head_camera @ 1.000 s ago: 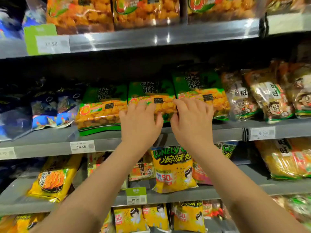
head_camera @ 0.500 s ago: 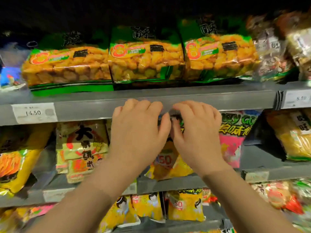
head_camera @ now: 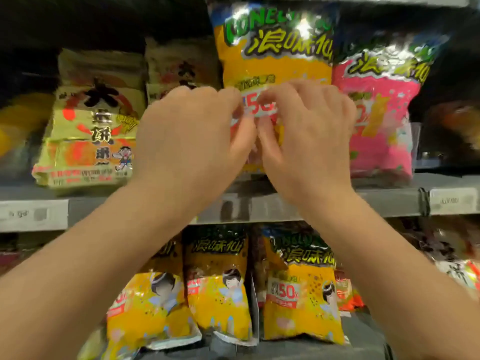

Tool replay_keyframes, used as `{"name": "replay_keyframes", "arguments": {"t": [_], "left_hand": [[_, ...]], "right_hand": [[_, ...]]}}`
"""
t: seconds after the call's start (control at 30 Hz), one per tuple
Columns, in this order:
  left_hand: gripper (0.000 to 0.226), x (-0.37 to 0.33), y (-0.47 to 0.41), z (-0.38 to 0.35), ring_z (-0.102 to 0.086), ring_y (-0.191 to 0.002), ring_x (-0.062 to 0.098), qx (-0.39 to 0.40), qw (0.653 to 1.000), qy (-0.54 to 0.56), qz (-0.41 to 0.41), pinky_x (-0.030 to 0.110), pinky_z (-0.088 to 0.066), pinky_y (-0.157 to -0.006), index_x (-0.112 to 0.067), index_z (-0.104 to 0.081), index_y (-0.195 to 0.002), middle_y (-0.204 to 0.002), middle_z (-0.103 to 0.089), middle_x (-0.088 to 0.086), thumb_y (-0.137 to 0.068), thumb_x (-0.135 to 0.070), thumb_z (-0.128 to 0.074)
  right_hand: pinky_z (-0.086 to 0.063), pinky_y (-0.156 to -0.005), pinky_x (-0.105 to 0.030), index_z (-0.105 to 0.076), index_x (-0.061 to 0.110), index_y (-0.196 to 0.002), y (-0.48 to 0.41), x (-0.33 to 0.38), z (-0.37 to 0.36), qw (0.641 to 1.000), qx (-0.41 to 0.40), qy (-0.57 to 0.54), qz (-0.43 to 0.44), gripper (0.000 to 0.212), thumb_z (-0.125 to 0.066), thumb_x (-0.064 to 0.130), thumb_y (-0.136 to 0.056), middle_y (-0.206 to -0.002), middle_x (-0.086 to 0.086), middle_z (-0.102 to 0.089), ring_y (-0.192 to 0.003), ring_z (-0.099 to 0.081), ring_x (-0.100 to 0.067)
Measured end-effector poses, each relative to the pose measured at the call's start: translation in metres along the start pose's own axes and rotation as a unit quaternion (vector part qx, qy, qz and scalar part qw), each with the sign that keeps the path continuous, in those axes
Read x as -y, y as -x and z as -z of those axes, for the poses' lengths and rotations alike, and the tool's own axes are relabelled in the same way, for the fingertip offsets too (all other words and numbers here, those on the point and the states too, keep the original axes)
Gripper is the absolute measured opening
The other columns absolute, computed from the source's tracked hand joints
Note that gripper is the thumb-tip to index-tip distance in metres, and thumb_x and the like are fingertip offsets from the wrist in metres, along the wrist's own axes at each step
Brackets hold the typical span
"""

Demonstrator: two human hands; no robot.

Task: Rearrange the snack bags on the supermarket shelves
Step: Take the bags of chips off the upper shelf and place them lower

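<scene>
A tall yellow snack bag (head_camera: 275, 61) with green lettering stands upright on the grey shelf (head_camera: 376, 206) at the centre. Both hands are on the middle of its front, side by side and almost touching each other. My left hand (head_camera: 192, 131) has bent fingers and thumb pinching the bag's face. My right hand (head_camera: 309, 133) does the same just to the right. The hands hide the bag's lower half. Motion blurs the fingertips.
A pink snack bag (head_camera: 381, 113) leans against the yellow bag's right side. Gold rice-cracker bags (head_camera: 96, 120) stand to the left. On the shelf below are several yellow bags (head_camera: 218, 289). A price tag (head_camera: 454, 201) sits on the shelf edge at right.
The view dropped one shelf: the green-topped bags above are gone from sight. Both hands moved down from the shelf edge onto the front of the yellow bag, and their fingers curled.
</scene>
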State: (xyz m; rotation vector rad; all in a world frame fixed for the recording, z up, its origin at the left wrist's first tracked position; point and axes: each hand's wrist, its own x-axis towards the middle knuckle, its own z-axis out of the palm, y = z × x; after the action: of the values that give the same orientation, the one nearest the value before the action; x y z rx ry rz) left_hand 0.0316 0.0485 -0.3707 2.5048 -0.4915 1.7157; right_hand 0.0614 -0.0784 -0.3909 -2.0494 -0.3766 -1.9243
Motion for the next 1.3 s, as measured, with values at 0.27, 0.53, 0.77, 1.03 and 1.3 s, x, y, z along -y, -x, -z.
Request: {"name": "replay_keyframes", "arguments": {"t": [0.27,0.53,0.77,1.03,1.3], "left_hand": [[0.045,-0.016,0.065,0.052,-0.058,-0.082,0.029,-0.008,1.0,-0.005,0.008,0.039,-0.043,-0.065,-0.018,-0.065,-0.091,-0.084,-0.066,0.003,-0.087,-0.045,-0.03],[0.045,-0.057,0.113,0.148,-0.057,-0.093,0.029,0.001,0.999,-0.02,0.027,0.037,-0.039,-0.071,-0.019,-0.064,-0.1,-0.095,-0.066,0.004,-0.085,-0.043,-0.029],[0.035,-0.069,0.14,0.193,-0.056,-0.094,0.028,-0.008,0.999,0.001,0.039,0.035,-0.033,-0.07,-0.018,-0.057,-0.11,-0.1,-0.064,0.004,-0.092,-0.041,-0.039],[0.056,-0.033,0.127,0.134,-0.052,-0.106,0.026,0.033,0.997,0.002,0.074,0.039,-0.041,-0.082,-0.021,-0.04,-0.135,-0.117,-0.057,0.003,-0.089,-0.053,-0.038],[0.081,-0.027,0.077,0.019,-0.043,-0.123,0.024,0.113,0.99,0.001,0.084,0.039,-0.04,-0.093,-0.016,-0.008,-0.148,-0.139,-0.042,0.003,-0.088,-0.064,-0.031]], "right_hand": [[-0.028,-0.089,-0.038,-0.067,0.022,-0.105,0.042,0.031,0.066,0.999,0.02,0.027,-0.012,0.025,-0.054,0.027,-0.084,-0.105,0.0,-0.067,-0.098,-0.06,-0.029],[-0.032,-0.095,-0.041,-0.064,0.023,-0.117,0.063,0.077,0.187,0.996,0.079,0.033,-0.022,0.038,-0.053,0.025,-0.081,-0.113,0.001,-0.067,-0.106,-0.059,-0.028],[-0.033,-0.105,-0.037,-0.038,0.025,-0.143,0.072,0.093,0.248,0.984,0.17,-0.016,-0.041,0.053,-0.051,0.027,-0.092,-0.132,0.005,-0.055,-0.125,-0.046,-0.02],[-0.034,-0.103,-0.037,-0.031,0.027,-0.147,0.054,0.068,0.209,0.977,0.202,-0.029,-0.066,0.056,-0.048,0.033,-0.094,-0.132,0.004,-0.054,-0.123,-0.044,-0.02],[-0.039,-0.1,-0.037,-0.029,0.025,-0.147,0.05,-0.008,0.113,0.956,0.268,-0.001,-0.123,0.059,-0.05,0.036,-0.094,-0.142,0.003,-0.045,-0.128,-0.041,-0.022]]}}
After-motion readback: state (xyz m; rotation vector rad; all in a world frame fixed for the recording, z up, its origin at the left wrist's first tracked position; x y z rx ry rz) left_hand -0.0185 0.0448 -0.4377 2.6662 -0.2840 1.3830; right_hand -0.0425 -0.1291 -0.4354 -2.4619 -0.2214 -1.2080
